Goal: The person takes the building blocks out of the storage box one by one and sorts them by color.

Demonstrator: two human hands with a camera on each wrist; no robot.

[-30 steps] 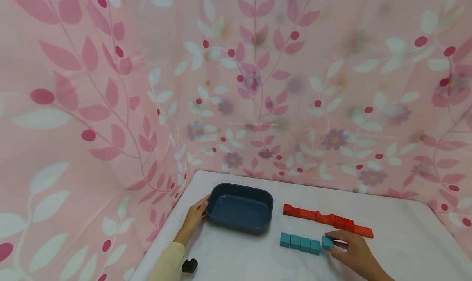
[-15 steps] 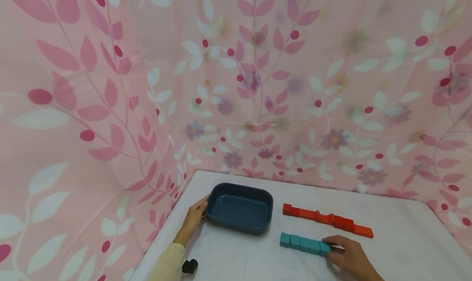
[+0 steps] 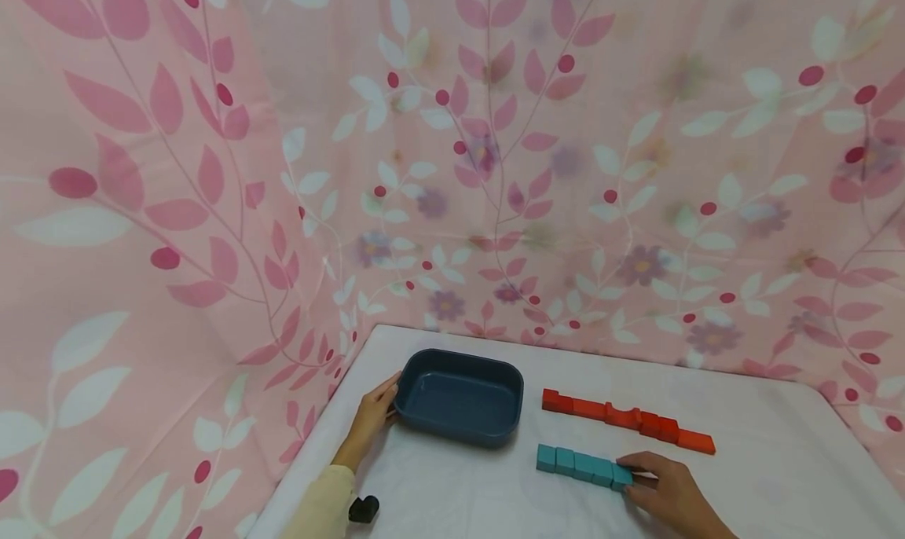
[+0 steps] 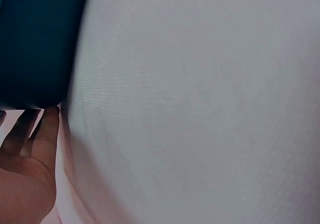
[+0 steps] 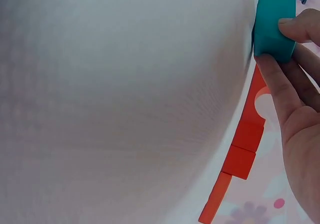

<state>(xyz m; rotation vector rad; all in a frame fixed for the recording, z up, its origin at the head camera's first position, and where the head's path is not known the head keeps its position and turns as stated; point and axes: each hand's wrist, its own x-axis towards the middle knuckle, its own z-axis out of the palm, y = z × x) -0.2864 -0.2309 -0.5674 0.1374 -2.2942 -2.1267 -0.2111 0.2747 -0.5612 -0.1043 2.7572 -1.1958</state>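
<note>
A turquoise block [image 3: 622, 477] stands at the right end of a row of turquoise blocks [image 3: 574, 462] on the white table. My right hand [image 3: 665, 484] pinches this end block, thumb on one side and fingertips against the other. The right wrist view shows the thumb pad on the turquoise block [image 5: 276, 28]. At the left, my left hand [image 3: 375, 413] touches the short end of a dark blue rectangular dish [image 3: 459, 437] that has nothing in it. Its fingers reach straight to the dish wall [image 4: 37, 48] in the left wrist view.
Behind the turquoise row lies a row of red blocks [image 3: 625, 419], one with a curved notch. A small black object [image 3: 364, 510] is beside the left sleeve [image 3: 321, 504]. Pink floral cloth [image 3: 495, 209] hangs behind and left of the white-covered table [image 3: 763, 421].
My right hand has moved the last turquoise block left, closing the gap to the row, and still holds it there. The left hand and the dish stay in place.
</note>
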